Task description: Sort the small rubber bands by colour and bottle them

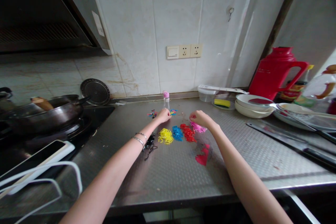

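Head view: left hand (pixel 163 115) and right hand (pixel 201 117) look curled; I can't tell if either grip holds anything. Mixed bits (pixel 152 114) lie nearer the table's (pixel 173 178) back edge. Dragging the right hand could push pink bits (pixel 198 128) into red bits (pixel 188 133).

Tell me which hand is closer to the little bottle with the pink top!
Left. The left hand is just in front of the bottle; the right hand is farther off, to its right, near the pink pile.

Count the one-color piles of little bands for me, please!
5: black pile beside the left arm, then rightward yellow pile, blue pile, red pile and pink pile. More may be hidden.
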Demonstrator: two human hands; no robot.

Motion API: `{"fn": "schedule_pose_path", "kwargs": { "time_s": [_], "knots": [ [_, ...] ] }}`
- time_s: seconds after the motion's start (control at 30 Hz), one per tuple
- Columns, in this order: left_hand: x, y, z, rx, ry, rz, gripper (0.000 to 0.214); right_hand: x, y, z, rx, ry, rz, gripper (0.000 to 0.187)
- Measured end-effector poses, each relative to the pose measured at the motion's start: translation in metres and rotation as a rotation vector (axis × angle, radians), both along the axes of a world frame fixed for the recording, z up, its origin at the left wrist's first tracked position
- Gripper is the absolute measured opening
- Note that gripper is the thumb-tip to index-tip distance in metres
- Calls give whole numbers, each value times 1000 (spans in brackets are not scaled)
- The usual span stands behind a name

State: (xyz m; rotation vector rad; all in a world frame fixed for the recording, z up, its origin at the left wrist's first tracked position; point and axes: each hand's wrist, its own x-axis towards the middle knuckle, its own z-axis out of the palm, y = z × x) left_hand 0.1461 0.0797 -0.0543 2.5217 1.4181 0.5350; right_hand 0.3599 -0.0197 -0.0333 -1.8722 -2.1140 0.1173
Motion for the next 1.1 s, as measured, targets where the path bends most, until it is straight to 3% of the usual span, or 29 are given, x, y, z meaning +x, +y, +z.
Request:
{"fn": "schedule_pose_path", "kwargs": {
  "time_s": [0.27,0.47,0.63,0.83,0.97,1.1],
  "knots": [
    [-4,-15,11,11,-104,-61,20,1,3,-2,7,-15,3,23],
    [-37,-31,16,-33,-239,-187,21,1,4,-5,15,-21,30,22],
    [-62,-54,13,-194,-220,-277,19,0,5,-6,25,-16,40,22],
    [-69,-68,16,-351,-224,-270,24,-2,7,-9,27,-21,23,23],
    [-75,-66,20,-322,-321,-228,26,-7,7,-11,92,-17,-4,24],
    [-91,-57,17,-266,-393,-92,24,-17,7,-14,178,43,45,23]
  ]
}}
